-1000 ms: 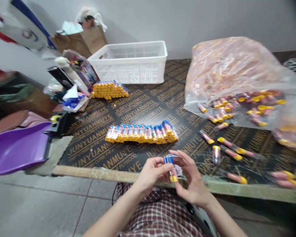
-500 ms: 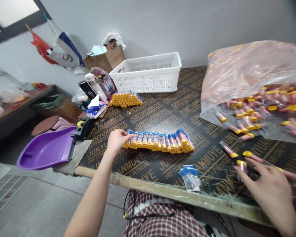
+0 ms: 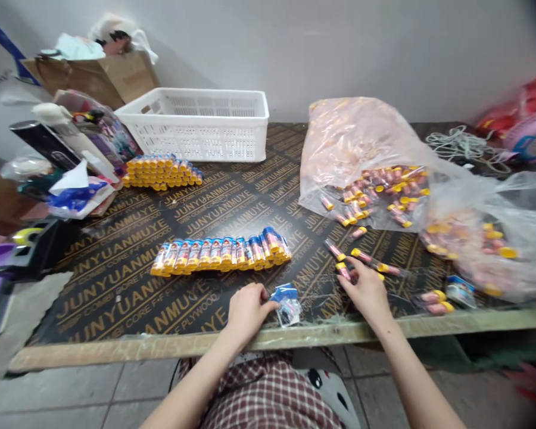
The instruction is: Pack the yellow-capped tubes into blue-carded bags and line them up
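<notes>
My right hand (image 3: pixel 368 292) pinches a small clear tube with pink contents and a yellow cap (image 3: pixel 343 271) between thumb and fingers. More such tubes (image 3: pixel 361 256) lie just beyond the fingertips. My left hand (image 3: pixel 248 310) is near the table's front edge, fingers curled, its thumb tip at the left edge of a small pile of blue-and-clear printed plastic sleeves (image 3: pixel 288 305). What its fingertips hold, if anything, is hidden. Behind it stretches a long row of blue-labelled tubes with yellow caps (image 3: pixel 217 252), lying side by side and stacked at the right end.
A second stack of labelled tubes (image 3: pixel 161 171) lies before a white plastic basket (image 3: pixel 205 137). Open plastic bags (image 3: pixel 352 131) of pink tubes fill the right side. Tissues (image 3: pixel 78 193), bottles and a tape dispenser (image 3: pixel 40 250) crowd the left. A wooden strip (image 3: pixel 116 354) edges the table.
My left hand has left the left end of the tube row and moved right to the sleeve pile. My right hand still holds a tube. The view has turned right.
</notes>
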Demonstrator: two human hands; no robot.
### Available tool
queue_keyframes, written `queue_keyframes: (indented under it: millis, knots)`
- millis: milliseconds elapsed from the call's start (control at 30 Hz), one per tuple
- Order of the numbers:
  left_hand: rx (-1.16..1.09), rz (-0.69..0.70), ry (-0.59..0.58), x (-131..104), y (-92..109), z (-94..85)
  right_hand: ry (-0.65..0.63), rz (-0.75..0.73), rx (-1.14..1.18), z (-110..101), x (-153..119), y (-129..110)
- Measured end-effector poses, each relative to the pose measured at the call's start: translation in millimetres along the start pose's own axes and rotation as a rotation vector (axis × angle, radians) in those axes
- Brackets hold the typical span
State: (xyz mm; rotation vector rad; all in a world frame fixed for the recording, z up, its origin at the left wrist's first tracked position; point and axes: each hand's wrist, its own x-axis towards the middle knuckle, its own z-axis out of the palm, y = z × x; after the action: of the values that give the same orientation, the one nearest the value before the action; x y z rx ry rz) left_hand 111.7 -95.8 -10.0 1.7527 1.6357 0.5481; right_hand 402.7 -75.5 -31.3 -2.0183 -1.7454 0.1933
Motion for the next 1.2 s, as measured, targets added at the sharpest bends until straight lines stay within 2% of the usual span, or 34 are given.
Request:
queue_keyframes:
  millis: [100, 233, 367, 467, 600, 700, 900, 1200]
  knots:
    - [0.091, -0.028, -0.027, -2, 0, 13.1, 0.004, -0.008, 0.037, -4, -6, -7]
    - [0.075, 0.001, -0.030, -4, -1, 9.6, -0.032, 0.018, 0.208, -13, -16, -25]
    - [-0.024, 0.021, 0.034, -6, 2, 8.2, -0.112, 0.030, 0.506, -20, -27, -52]
    - [-0.351, -0.053, 0.040, -5, 4, 7.0, -0.154, 0.011, 0.633, -22, -38, -71]
    - [-1.027, -0.331, 0.002, -5, 7, -1.7, -0.111, 0.026, 0.797, -19, -56, -91]
    - [-1.263, -0.429, 0.030, -5, 10, -10.7, -0.089, -0.013, 0.924, -15, -67, -101]
    - [-1.384, -0.495, 0.119, -4, 11, -16.5, 0.004, -0.113, 0.912, -10, -81, -109]
    - [-1.357, -0.522, 0.195, -4, 9, -18.9, 0.115, -0.346, 0.747, -11, -84, -115]
